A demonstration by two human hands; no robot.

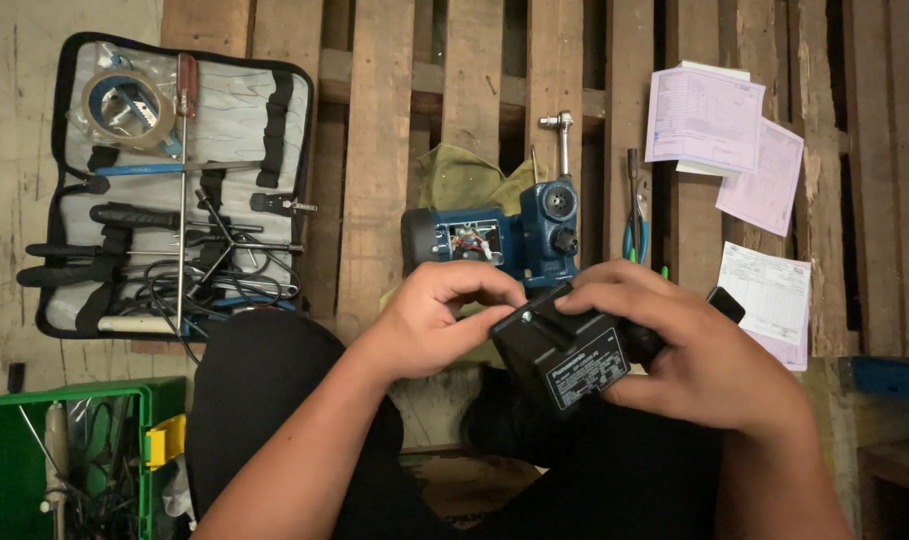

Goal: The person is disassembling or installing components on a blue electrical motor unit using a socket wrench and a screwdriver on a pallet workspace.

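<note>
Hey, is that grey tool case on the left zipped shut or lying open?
Open. The grey tool case lies spread flat on the floor, its inside showing screwdrivers in elastic loops, a roll of tape and loose wires.

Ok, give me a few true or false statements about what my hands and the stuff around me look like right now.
1. Both hands hold a black box-shaped part. True: left hand, right hand.
2. The blue motor unit lies on a wooden pallet. True.
3. The tool pouch is zipped shut. False: it lies open, tools showing.
4. The paper sheets lie left of the pouch. False: they lie at the right.
5. The crate is red. False: green.
</note>
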